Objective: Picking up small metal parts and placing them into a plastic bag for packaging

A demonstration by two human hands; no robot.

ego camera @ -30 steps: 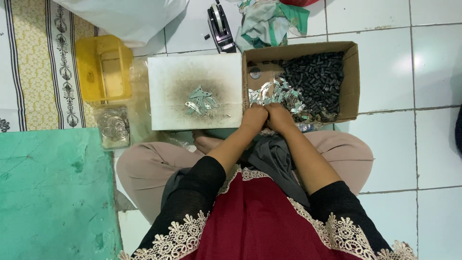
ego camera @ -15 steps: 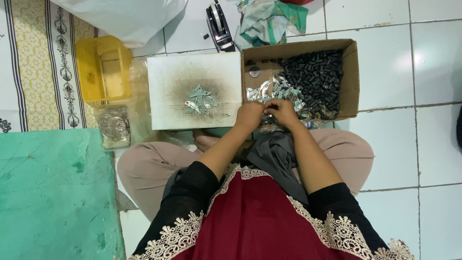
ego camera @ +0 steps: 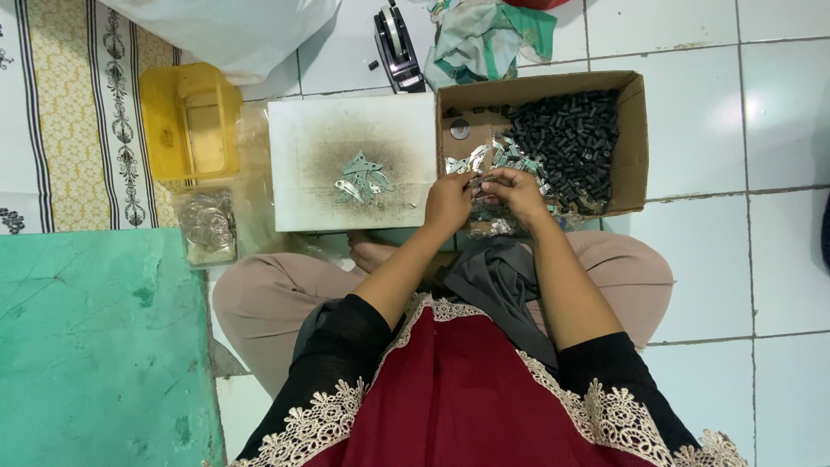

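Observation:
I sit cross-legged on a tiled floor. Both hands meet at the near edge of a cardboard box (ego camera: pixel 635 130). My left hand (ego camera: pixel 450 201) and my right hand (ego camera: pixel 517 190) pinch small shiny metal pieces (ego camera: pixel 484 180) between the fingertips. Inside the box lie a heap of small black cylinders (ego camera: pixel 575 143) and a scatter of silver metal plates (ego camera: pixel 471 160). To the left of the box is a soot-stained white board (ego camera: pixel 303 147) with a small pile of silver plates (ego camera: pixel 361 175) on it.
A yellow plastic container (ego camera: pixel 190 121) and a clear bag of metal rings (ego camera: pixel 206 227) lie left of the board. A black tape dispenser (ego camera: pixel 396 39) and crumpled cloth (ego camera: pixel 484 39) are behind it. A green mat (ego camera: pixel 95 346) covers the floor at my left.
My hands have moved slightly forward over the box edge and drawn apart a little, the fingers working on the small metal pieces.

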